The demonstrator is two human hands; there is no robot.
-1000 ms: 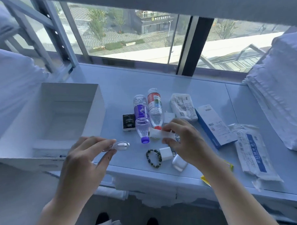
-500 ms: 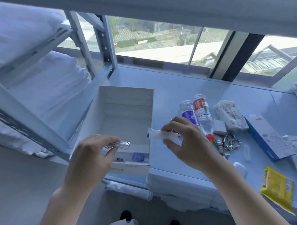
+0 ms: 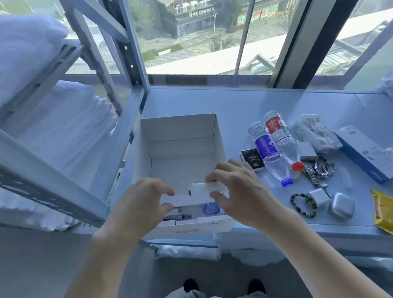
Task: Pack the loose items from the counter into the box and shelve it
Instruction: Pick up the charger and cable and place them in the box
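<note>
The white open box (image 3: 178, 120) stands on the counter (image 3: 245, 106) at its left end. My right hand (image 3: 240, 192) pinches a small white tube (image 3: 204, 188) over the near end of the box. My left hand (image 3: 141, 203) hovers there too, fingers curled round a small clear item that is almost hidden. A blue round item (image 3: 210, 209) and small packs lie inside. Two water bottles (image 3: 270, 152), a black case (image 3: 252, 158), metal watches (image 3: 322, 168), a bead bracelet (image 3: 303, 205), a white adapter (image 3: 318, 196) and a silver case (image 3: 342, 205) lie to the right.
A metal shelf rack (image 3: 46, 178) stacked with white bedding (image 3: 55, 132) stands left of the box. A blue-white carton (image 3: 367, 152), a tissue pack (image 3: 316, 132) and a yellow packet (image 3: 389, 212) lie further right. Windows run behind the counter.
Both hands moved left from the pile of loose items to over the near end of the box, each carrying its item. My view swung left with them.
</note>
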